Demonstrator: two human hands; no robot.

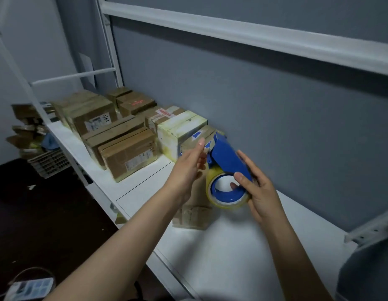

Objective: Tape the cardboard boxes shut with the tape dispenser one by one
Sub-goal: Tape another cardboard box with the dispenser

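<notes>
My right hand (257,190) grips a blue tape dispenser (226,161) with a roll of clear yellowish tape (226,202), held above the white table (232,246). Its blade end points toward a cardboard box (194,211) standing on the table, mostly hidden behind my hands. My left hand (189,168) is held flat with fingers straight, against the box's near side just left of the dispenser; it holds nothing that I can see. Blue scraps show on the box top (197,134).
Several taped cardboard boxes (128,155) and a pale box (180,127) crowd the table's far left. A basket of cardboard scraps (47,161) stands on the dark floor at left. A grey wall runs behind; a metal bracket (371,231) juts in at right.
</notes>
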